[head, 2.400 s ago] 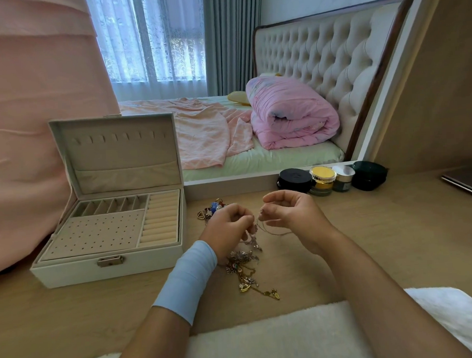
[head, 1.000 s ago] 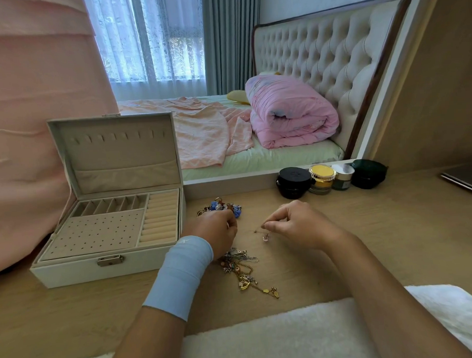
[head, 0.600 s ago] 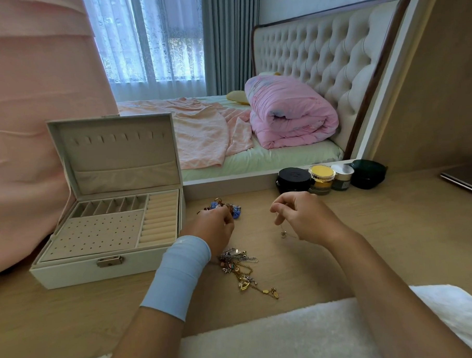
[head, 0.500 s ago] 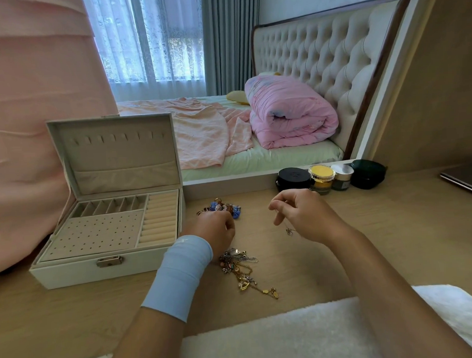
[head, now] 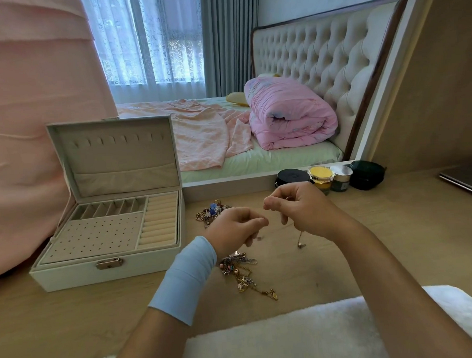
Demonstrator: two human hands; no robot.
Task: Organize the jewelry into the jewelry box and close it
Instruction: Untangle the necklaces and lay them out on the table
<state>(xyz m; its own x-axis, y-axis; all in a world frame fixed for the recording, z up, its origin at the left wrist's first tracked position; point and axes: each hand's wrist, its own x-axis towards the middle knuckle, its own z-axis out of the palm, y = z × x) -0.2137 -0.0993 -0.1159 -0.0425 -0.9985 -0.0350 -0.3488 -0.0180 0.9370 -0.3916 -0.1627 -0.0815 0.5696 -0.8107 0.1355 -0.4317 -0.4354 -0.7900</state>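
Note:
A white jewelry box stands open at the left, its lid upright and its beige tray bare. On the wooden surface lies a tangled jewelry pile, and a second cluster with a blue bead lies farther back. My right hand is raised above the surface and pinches a thin chain whose small pendant dangles below it. My left hand, with a light blue wristband, hovers over the pile with thumb and forefinger pressed together, apparently on the chain's other end.
Several cosmetic jars stand in a row at the back. A dark flat slab lies at the right edge. A white fluffy mat covers the near edge. Pink fabric hangs left of the box.
My left hand has lifted off the back cluster and come toward my right hand. My right hand has risen, and the pendant now hangs lower on its chain.

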